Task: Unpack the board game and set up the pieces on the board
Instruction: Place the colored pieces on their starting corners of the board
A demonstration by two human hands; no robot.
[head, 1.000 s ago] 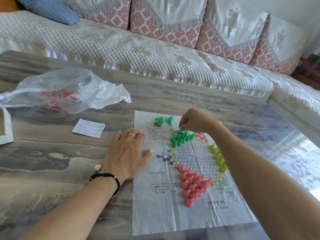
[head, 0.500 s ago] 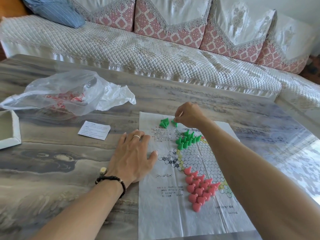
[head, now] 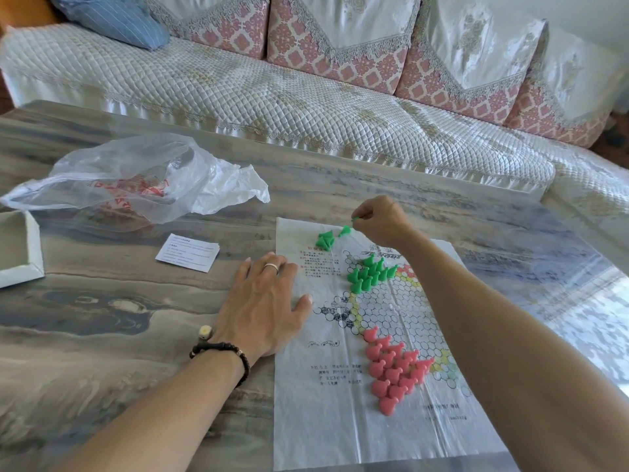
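Risk first: board sheet is thin printed plastic lying flat on the table, and the standing pegs look light. Left hand lies flat, fingers spread and gripping nothing, with its thumb side on the sheet's left edge; if it lifts or slides, the sheet probably shifts and rows tip.

Right hand is at the far end of the sheet, fingertips pinched on one green peg. Its forearm runs over the right part of the board, so a low return path could sweep the green cluster or the pink cluster. Pegs in both groups stand packed, touching; one knock likely topples several.

Loose green pegs lie on their sides near the sheet's far left corner, just beside the pinching hand. They could roll onto the glossy table.

Hard to see:
- Right forearm hides the board's right side; cannot tell what stands there.
- Pinched peg is mostly covered by fingers, only its tip shows.
- Printed text on the sheet and on the leaflet is too small to read.
- Plastic bag, far left, has red print; cannot tell if pieces remain inside.
- White box is cut off at the left edge; contents not visible.
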